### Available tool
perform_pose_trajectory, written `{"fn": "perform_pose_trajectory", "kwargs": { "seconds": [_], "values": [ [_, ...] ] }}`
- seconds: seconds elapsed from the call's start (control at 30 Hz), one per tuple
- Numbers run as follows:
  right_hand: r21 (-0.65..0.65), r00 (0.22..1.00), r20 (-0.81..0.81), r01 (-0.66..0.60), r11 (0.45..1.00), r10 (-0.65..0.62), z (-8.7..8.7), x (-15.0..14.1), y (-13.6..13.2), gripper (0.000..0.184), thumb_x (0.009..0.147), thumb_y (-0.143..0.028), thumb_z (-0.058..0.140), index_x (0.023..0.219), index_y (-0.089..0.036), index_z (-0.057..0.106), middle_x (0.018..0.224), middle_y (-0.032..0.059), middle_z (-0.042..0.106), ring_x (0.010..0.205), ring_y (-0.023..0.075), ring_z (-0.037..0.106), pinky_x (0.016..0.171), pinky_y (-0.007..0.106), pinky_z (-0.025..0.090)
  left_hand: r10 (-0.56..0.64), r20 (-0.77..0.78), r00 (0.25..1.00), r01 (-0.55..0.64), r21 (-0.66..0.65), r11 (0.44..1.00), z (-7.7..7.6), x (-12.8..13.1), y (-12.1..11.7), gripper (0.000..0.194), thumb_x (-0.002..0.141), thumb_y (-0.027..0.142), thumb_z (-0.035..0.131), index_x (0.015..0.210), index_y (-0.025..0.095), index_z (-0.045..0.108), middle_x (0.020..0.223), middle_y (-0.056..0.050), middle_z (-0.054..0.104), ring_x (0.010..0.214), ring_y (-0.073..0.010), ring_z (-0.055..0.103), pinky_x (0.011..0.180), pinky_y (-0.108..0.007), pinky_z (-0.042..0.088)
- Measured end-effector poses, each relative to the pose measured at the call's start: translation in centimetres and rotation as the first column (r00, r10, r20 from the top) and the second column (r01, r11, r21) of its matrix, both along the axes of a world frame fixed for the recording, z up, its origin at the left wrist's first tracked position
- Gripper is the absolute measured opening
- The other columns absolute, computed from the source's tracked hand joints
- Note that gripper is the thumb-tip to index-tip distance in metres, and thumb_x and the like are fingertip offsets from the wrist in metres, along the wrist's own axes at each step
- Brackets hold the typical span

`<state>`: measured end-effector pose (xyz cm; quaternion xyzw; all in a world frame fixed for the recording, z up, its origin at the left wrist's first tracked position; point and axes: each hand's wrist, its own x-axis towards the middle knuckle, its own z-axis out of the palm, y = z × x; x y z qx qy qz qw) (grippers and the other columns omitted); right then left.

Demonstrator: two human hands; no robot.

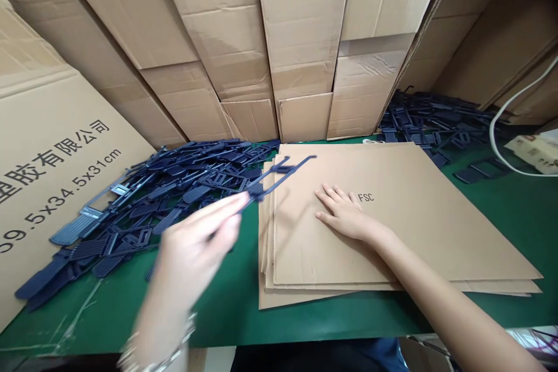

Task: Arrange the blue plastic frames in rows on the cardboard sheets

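Pinched in my left hand [203, 238] is a dark blue plastic part [283, 170], with two long thin prongs and a crosspiece. It is held in the air over the left edge of the cardboard sheets, and its near end is hidden by my fingers. My right hand [342, 212] lies flat on the top cardboard sheet [418, 244], fingers spread, beside the printed letters FSC. To the left of the sheets is a heap of similar dark blue plastic parts [183, 192], some with ribbed flat ends. My left hand is slightly blurred.
Cardboard boxes [305, 29] form a wall behind the green table [235, 314]. A printed cardboard panel [56, 145] leans at the left. More dark blue parts [436, 122] lie at the back right, near a white cable [494, 133] and a pale block-like object [534, 148].
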<state>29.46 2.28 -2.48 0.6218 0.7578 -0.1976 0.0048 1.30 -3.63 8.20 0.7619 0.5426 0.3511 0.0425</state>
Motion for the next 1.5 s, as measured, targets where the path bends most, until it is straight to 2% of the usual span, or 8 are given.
{"fn": "perform_pose_trajectory", "kwargs": {
  "seconds": [0.1,0.33,0.57,0.83,1.03,1.23,1.4,1.5],
  "values": [
    [0.018,1.000,0.010,-0.002,1.000,0.002,-0.1,0.0,-0.5,0.065,0.083,-0.061,0.016,0.141,-0.033,0.013,0.144,-0.0047,-0.005,0.136,0.0254,0.001,0.108,0.053,0.007,-0.113,-0.193,0.975,0.151,0.194,0.969,-2.8,7.9,3.6,0.033,0.088,0.024,0.039,0.111,0.013,0.059,0.116,-0.007,0.057,0.109,-0.0163,0.051,0.101,-0.032,0.038],
    [-0.017,0.969,-0.230,0.086,0.996,-0.088,1.3,1.2,-1.0,0.056,0.086,-0.050,0.022,0.134,-0.024,0.038,0.141,0.0019,0.022,0.134,0.0195,0.017,0.111,0.043,0.016,-0.079,-0.526,0.846,-0.042,-0.214,0.976,-10.8,12.7,4.0,0.060,0.080,0.050,0.047,0.129,0.016,0.044,0.135,-0.018,0.034,0.111,-0.0302,0.043,0.082,-0.040,0.046],
    [0.240,0.991,-0.137,0.027,0.970,0.007,3.4,-1.8,2.8,0.045,0.086,-0.037,0.029,0.124,-0.020,0.046,0.121,0.0049,0.048,0.109,0.0135,0.048,0.096,0.025,0.039,-0.024,-0.465,0.885,-0.066,-0.175,0.982,-10.6,11.8,5.3,0.045,0.085,0.038,0.039,0.125,0.020,0.049,0.126,-0.015,0.040,0.102,-0.0278,0.044,0.082,-0.041,0.043],
    [0.398,0.988,0.012,-0.143,0.906,0.151,5.5,-11.2,13.6,0.031,0.084,-0.024,0.039,0.107,-0.014,0.056,0.111,0.0105,0.050,0.106,0.0155,0.048,0.092,0.028,0.040,-0.019,-0.446,0.895,-0.076,-0.193,0.978,-11.1,10.9,5.2,0.049,0.083,0.025,0.038,0.130,0.013,0.044,0.134,-0.018,0.035,0.106,-0.0292,0.044,0.087,-0.041,0.042],
    [0.477,0.979,0.091,-0.202,0.855,0.180,4.5,-14.0,15.5,0.047,0.088,-0.010,0.009,0.103,0.011,0.048,0.110,0.0094,0.044,0.107,0.0022,0.043,0.097,0.023,0.032,-0.031,-0.466,0.884,-0.076,-0.208,0.975,-10.9,9.2,5.8,0.045,0.084,0.027,0.039,0.128,0.017,0.046,0.134,-0.019,0.036,0.106,-0.0295,0.047,0.083,-0.041,0.044],
    [0.501,0.965,0.115,-0.261,0.825,0.235,4.2,-14.7,17.9,0.020,0.085,-0.016,0.039,0.093,-0.007,0.056,0.100,0.0066,0.053,0.095,0.0079,0.049,0.082,0.026,0.044,-0.044,-0.470,0.882,-0.052,-0.189,0.980,-11.0,8.9,6.0,0.044,0.085,0.030,0.039,0.127,0.017,0.046,0.134,-0.017,0.037,0.107,-0.0272,0.046,0.086,-0.039,0.044],
    [0.611,0.982,0.061,-0.176,0.772,0.176,6.7,-12.9,17.8,0.030,0.089,-0.020,0.027,0.102,-0.013,0.052,0.110,0.0091,0.049,0.102,0.0132,0.045,0.079,0.024,0.041,-0.023,-0.466,0.885,-0.060,-0.162,0.985,-11.5,8.9,5.9,0.045,0.085,0.032,0.041,0.127,0.018,0.046,0.133,-0.014,0.039,0.104,-0.0254,0.046,0.083,-0.038,0.046],
    [0.684,0.986,-0.168,0.123,0.719,-0.010,9.1,-10.0,15.7,0.036,0.091,-0.032,0.020,0.108,-0.015,0.047,0.103,0.0093,0.052,0.094,0.0144,0.049,0.076,0.024,0.040,-0.024,-0.459,0.888,-0.041,-0.132,0.990,-11.7,8.8,5.9,0.044,0.085,0.032,0.043,0.127,0.019,0.046,0.131,-0.014,0.041,0.102,-0.0244,0.047,0.081,-0.037,0.047]
  ]
}}
